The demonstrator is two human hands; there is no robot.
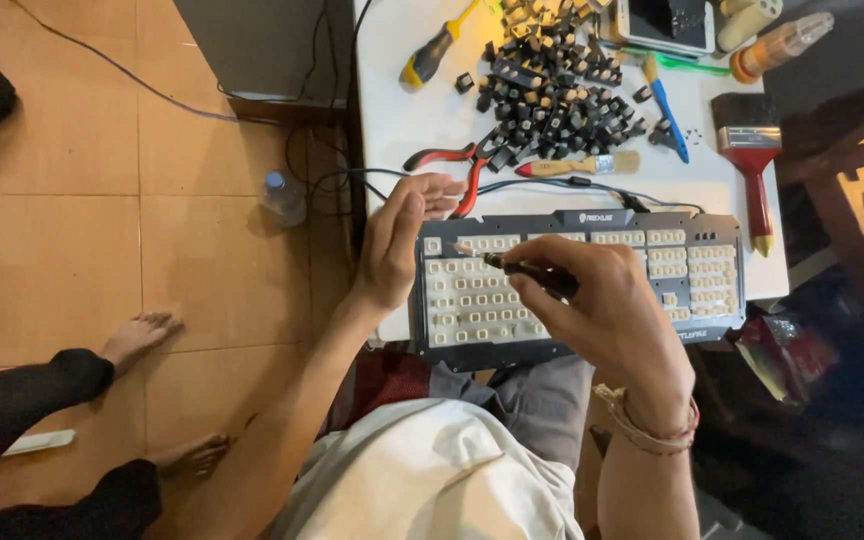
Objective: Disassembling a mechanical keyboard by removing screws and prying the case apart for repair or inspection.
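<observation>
A dark keyboard (697, 275) with its keycaps removed, showing white switch sockets, lies at the near edge of a white table (392, 110). My left hand (397, 240) rests flat against the keyboard's left end, fingers together. My right hand (602, 300) grips a thin dark tool (517, 268) like a pen, its tip touching the upper left sockets. A heap of black keycaps (552, 85) lies beyond the keyboard.
On the table lie red-handled pliers (452, 165), a yellow-black screwdriver (432, 50), a small brush (582, 165), a blue tool (667, 105), a red paintbrush (752, 165) and a phone (667, 22). A plastic bottle (282, 197) stands on the floor. Another person's bare feet (142, 335) are at left.
</observation>
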